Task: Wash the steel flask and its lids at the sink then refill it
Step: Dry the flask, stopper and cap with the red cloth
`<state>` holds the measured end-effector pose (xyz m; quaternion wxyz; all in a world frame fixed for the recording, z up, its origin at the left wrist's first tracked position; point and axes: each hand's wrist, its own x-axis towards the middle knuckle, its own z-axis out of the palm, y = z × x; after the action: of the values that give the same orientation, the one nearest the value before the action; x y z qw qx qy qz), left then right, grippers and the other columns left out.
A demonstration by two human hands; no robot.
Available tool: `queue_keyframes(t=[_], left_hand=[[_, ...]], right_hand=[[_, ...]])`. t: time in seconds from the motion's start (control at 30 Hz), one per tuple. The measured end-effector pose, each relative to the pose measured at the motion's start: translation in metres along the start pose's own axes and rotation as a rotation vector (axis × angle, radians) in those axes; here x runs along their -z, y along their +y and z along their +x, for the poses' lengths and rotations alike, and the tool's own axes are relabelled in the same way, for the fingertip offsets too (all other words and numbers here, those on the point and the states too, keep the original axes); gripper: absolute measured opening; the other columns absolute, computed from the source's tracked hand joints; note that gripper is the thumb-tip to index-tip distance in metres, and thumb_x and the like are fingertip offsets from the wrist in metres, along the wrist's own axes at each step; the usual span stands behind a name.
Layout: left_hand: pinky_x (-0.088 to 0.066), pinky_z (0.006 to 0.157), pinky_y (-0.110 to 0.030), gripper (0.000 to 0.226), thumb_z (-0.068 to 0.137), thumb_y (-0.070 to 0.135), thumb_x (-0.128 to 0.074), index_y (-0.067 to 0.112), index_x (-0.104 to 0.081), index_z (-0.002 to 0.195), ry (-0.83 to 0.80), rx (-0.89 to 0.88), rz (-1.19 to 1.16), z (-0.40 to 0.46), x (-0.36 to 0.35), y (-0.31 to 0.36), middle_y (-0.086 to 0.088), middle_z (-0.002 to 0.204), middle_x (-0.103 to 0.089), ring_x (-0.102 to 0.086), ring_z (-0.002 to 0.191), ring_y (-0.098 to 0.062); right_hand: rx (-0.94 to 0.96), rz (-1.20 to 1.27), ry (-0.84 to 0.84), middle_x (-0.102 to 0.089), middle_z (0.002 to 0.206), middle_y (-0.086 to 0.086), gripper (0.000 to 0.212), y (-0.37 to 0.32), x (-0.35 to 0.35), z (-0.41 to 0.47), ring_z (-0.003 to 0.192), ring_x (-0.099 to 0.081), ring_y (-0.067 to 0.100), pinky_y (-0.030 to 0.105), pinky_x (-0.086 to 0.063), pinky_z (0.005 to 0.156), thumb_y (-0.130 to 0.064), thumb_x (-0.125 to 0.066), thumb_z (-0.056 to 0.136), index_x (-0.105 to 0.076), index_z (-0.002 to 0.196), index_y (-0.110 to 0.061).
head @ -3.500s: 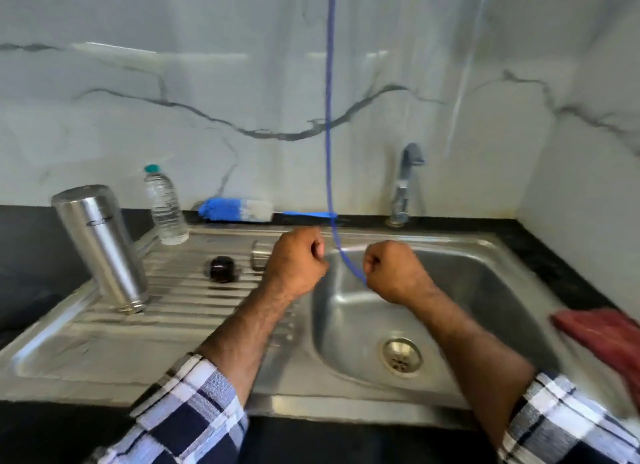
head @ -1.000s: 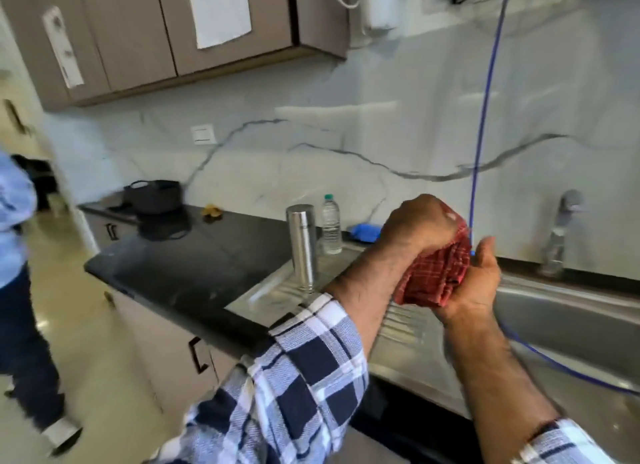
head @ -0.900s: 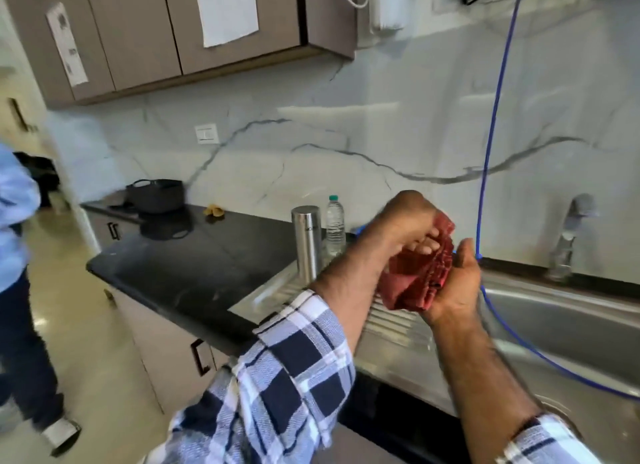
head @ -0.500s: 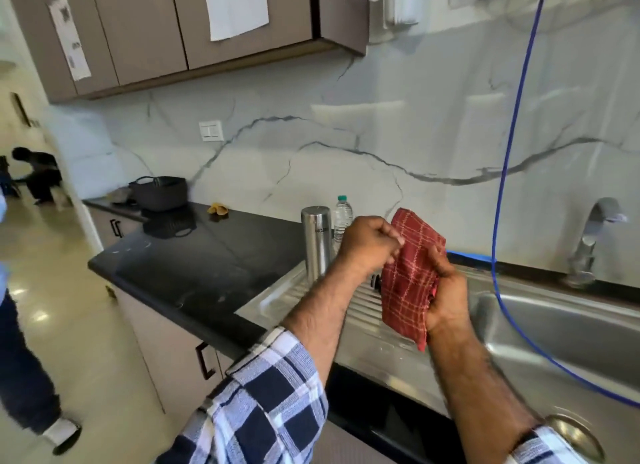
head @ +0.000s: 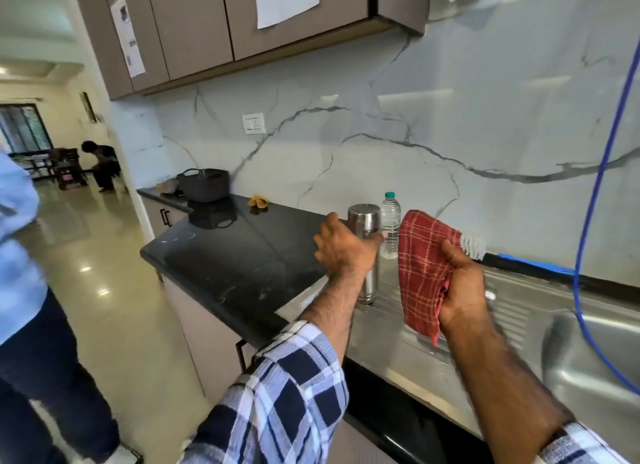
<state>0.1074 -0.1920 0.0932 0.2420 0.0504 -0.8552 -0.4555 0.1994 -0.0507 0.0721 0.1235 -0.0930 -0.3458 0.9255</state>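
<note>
The flask point(head: 364, 235) stands upright on the ribbed drainboard point(head: 394, 325) of the steel sink, near its left end, beside the black counter point(head: 242, 255). The left hand point(head: 343, 250) is at the flask's upper half, palm toward it, fingers spread and partly curled; it covers the middle of the flask, and whether the fingers actually touch or clasp the steel cannot be told. The right hand point(head: 462, 290) is closed in a fist around a red checked cloth point(head: 420, 269), which rises above the fist and hangs below it, clear of the drainboard and just right of the flask. No lids can be made out; the cloth and hands hide much of the drainboard. A clear plastic bottle point(head: 390, 226) with a green cap stands just behind the flask, against the marble wall. A brush point(head: 519, 259) with white bristles and a blue handle lies along the sink's back edge, partly behind the right hand. A blue cord point(head: 594, 203) hangs from above and loops over the basin point(head: 595, 356) at the right. Farther left on the counter sit a dark basket point(head: 204, 184) and a small yellow thing point(head: 258, 201). Both forearms are bare, with checked sleeves pushed up. A person point(head: 20, 255) in a light blue shirt stands at the left edge, and another point(head: 102, 163) crouches in the room beyond.
</note>
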Motion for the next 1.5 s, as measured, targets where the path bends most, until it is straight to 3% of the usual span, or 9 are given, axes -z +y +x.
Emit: queue_keyframes(t=[0.4,0.53,0.67,0.8,0.93,1.07,1.2,1.3,1.5], left_hand=[[-0.058,0.092,-0.045,0.063,0.065,0.059,-0.092,0.029,-0.059,0.109,-0.073,-0.031,-0.146,0.015,-0.008,0.01,0.019,0.084,-0.061,-0.068,0.085,-0.015],[-0.056,0.077,-0.032,0.065,0.067,0.064,-0.09,0.021,-0.064,0.109,-0.039,-0.064,-0.21,-0.011,0.012,0.027,0.01,0.093,-0.067,-0.067,0.086,-0.018],[-0.058,0.084,-0.034,0.072,0.064,0.069,-0.088,0.02,-0.069,0.113,-0.143,-0.007,-0.319,-0.034,0.02,0.049,0.005,0.106,-0.074,-0.071,0.098,-0.021],[-0.064,0.082,-0.039,0.062,0.052,0.065,-0.093,0.023,-0.072,0.093,-0.239,0.042,-0.46,-0.053,0.01,0.067,0.006,0.091,-0.078,-0.076,0.086,-0.018],[-0.068,0.074,-0.046,0.069,0.036,0.061,-0.094,0.018,-0.076,0.087,-0.29,0.196,-0.637,-0.068,-0.007,0.087,0.003,0.08,-0.08,-0.079,0.074,-0.021],[-0.068,0.076,-0.051,0.074,0.035,0.06,-0.092,0.021,-0.075,0.096,-0.402,0.255,-0.725,-0.094,-0.026,0.112,0.001,0.084,-0.081,-0.08,0.077,-0.025],[-0.068,0.074,-0.043,0.063,0.051,0.048,-0.098,0.017,-0.076,0.101,-0.561,0.065,-0.726,-0.137,-0.038,0.143,0.0,0.09,-0.082,-0.08,0.083,-0.02],[-0.068,0.076,-0.043,0.067,0.047,0.051,-0.097,0.017,-0.076,0.101,-0.544,0.069,-0.756,-0.151,-0.045,0.162,0.0,0.092,-0.081,-0.079,0.085,-0.021],[-0.067,0.078,-0.045,0.061,0.047,0.049,-0.097,0.019,-0.07,0.092,-0.533,0.243,-0.802,-0.177,-0.072,0.179,-0.001,0.089,-0.08,-0.078,0.08,-0.023]], right_hand=[[0.058,-0.207,0.066,-0.082,0.106,0.008,0.028,-0.001,-0.007,0.003,0.096,-0.077,0.026,0.045,-0.056,0.097,-0.035,-0.061,0.104,-0.074,0.117,-0.014],[0.228,-0.457,0.048,-0.082,0.108,0.002,0.026,0.01,-0.018,0.0,0.103,-0.078,0.021,0.039,-0.06,0.093,-0.038,-0.059,0.105,-0.075,0.119,-0.022],[0.372,-0.72,0.022,-0.076,0.112,-0.006,0.063,0.005,-0.032,-0.032,0.094,-0.072,0.01,0.019,-0.051,0.073,-0.065,-0.033,0.108,-0.073,0.126,-0.02],[0.422,-0.943,0.135,-0.066,0.101,0.003,0.058,-0.031,-0.021,-0.054,0.093,-0.06,0.021,0.028,-0.039,0.087,-0.063,-0.022,0.11,-0.065,0.1,-0.025],[0.545,-1.131,0.043,-0.069,0.084,-0.002,0.057,-0.065,0.016,-0.063,0.077,-0.061,0.014,0.025,-0.045,0.067,-0.053,-0.033,0.113,-0.066,0.085,-0.016],[0.762,-1.162,-0.081,-0.071,0.115,-0.017,0.034,-0.081,0.062,-0.083,0.107,-0.062,-0.013,0.011,-0.046,0.094,-0.047,-0.039,0.113,-0.067,0.124,-0.033],[0.5,-1.147,0.256,-0.073,0.124,0.006,0.067,-0.117,0.089,-0.081,0.117,-0.066,0.024,0.03,-0.049,0.093,-0.065,-0.031,0.109,-0.071,0.132,-0.017],[0.351,-1.077,0.364,-0.076,0.118,0.018,0.07,-0.137,0.116,-0.083,0.112,-0.07,0.035,0.045,-0.052,0.103,-0.07,-0.037,0.103,-0.078,0.112,-0.014],[0.935,-1.472,0.219,-0.067,0.111,0.008,0.05,-0.134,0.149,-0.108,0.095,-0.063,0.026,0.04,-0.051,0.081,-0.054,-0.031,0.11,-0.065,0.119,-0.019]])
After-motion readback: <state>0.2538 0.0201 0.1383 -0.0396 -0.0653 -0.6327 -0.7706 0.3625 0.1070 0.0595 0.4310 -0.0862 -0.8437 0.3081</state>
